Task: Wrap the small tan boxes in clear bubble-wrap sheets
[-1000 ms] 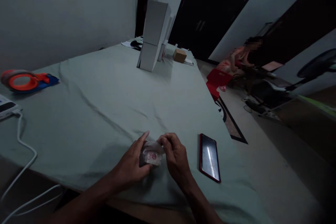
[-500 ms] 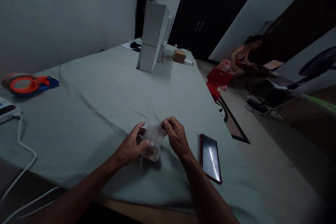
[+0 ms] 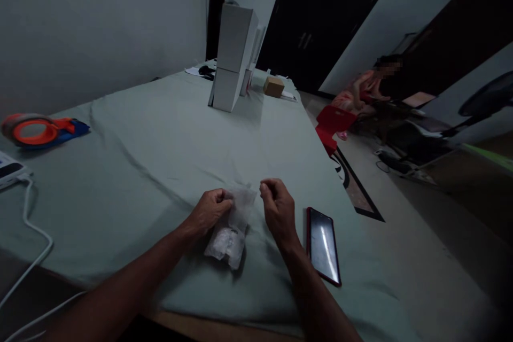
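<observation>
So we've got our left hand (image 3: 209, 211) pinched shut on the upper edge of a small clear plastic bag (image 3: 231, 227), which lies on the green cloth of the table (image 3: 160, 139) right at the near edge; our right hand (image 3: 278, 207) sits just beside the bag, fingers curled closed, not touching it as far as we can tell; a red-edged phone (image 3: 323, 245) lies flat to the right of that hand.
</observation>
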Tool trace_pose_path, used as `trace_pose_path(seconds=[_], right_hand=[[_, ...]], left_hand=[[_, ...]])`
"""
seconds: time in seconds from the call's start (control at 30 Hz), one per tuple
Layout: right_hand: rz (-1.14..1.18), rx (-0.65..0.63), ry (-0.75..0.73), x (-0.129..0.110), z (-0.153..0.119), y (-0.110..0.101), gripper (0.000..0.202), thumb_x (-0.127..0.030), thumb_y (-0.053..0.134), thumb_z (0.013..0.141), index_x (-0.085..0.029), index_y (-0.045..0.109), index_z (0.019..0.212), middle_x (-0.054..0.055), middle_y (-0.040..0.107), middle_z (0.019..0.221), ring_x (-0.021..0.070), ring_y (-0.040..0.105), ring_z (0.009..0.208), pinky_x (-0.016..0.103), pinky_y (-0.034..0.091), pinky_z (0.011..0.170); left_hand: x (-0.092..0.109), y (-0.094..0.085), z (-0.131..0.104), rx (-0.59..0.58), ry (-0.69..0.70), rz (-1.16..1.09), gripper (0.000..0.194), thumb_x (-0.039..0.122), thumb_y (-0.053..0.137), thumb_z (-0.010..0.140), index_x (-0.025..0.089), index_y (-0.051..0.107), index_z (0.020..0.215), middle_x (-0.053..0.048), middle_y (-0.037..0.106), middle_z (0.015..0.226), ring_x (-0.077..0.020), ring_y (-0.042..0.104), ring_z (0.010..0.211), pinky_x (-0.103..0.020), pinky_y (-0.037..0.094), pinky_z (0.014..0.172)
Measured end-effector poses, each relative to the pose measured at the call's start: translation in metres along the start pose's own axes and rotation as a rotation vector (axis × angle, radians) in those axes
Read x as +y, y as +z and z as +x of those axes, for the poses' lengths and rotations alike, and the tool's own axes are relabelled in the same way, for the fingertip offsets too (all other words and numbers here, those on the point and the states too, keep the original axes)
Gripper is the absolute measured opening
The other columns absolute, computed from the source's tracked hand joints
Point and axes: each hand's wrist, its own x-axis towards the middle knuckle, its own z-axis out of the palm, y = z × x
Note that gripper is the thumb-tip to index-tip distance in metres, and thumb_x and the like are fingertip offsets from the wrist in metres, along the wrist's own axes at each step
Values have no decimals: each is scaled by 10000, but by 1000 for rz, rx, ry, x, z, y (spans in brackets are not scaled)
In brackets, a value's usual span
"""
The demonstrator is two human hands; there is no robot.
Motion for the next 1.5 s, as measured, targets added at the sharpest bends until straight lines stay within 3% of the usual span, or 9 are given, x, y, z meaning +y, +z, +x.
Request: trace_pose_path(seconds=[0.13,0.23,0.33,0.5,0.73,1.0,1.2,1.37,1.5], right_hand=[[-174,-147,-105,-12,-31,-2,160,-336,526,890,-204,596,833,-7,602,702,142,535,623,267,405,628],[-262,-267,-44,-8,-41,10,253,-403,617,826,-186,608,956,34,662,820,172,593,687,296,436,677],[-279,-253,23,1,-39,23,388,-462,681,756,-178,593,1006,55,673,900,182,597,695,312,445,685],[49,-144,175,15,-32,25,203,-402,619,794,-200,606,778,-10,609,704,151,531,637,266,418,629],[384,-56,382,36,-29,10,305,-485,536,829,-208,518,703,-10,579,641,141,531,554,259,448,553],[505,-140,406,33,-32,7,272,-470,576,838,-199,597,839,34,683,829,181,613,733,286,486,677],[516,-330,352,27,-35,6,361,-476,473,899,-197,632,1066,68,699,853,231,652,812,327,513,695],[572,-287,351,27,-34,10,341,-485,537,860,-192,659,985,73,707,838,237,662,810,327,520,678],[579,-139,405,35,-28,10,344,-536,583,796,-202,634,860,72,718,856,237,671,796,352,527,701]], left_hand=[[-7,-2,2,60,-22,-43,176,305,674,688,144,622,733,41,587,633,-98,500,556,-201,374,536],[-8,0,0,60,-25,-103,240,375,684,708,152,607,748,43,578,648,-96,497,567,-203,383,548],[-8,2,-2,40,-29,-171,290,421,689,714,154,602,787,27,593,693,-110,531,614,-216,419,595],[-11,1,-1,36,-43,-247,306,429,713,700,159,588,769,21,585,698,-113,538,617,-225,432,613],[-17,-7,8,141,-3,-220,340,490,670,693,172,548,706,17,566,673,-133,544,628,-245,446,627],[-4,-15,-2,400,207,145,324,378,671,742,204,562,993,-3,575,871,-165,541,813,-260,424,744],[2,-5,-14,248,309,695,326,391,737,658,212,573,876,-7,583,857,-190,545,787,-294,429,724],[-2,-2,-13,156,130,345,157,242,695,607,202,596,722,39,542,671,-149,503,671,-253,401,648],[-4,-16,-4,136,15,89,142,315,621,642,182,575,648,25,558,607,-125,507,558,-236,395,545]])
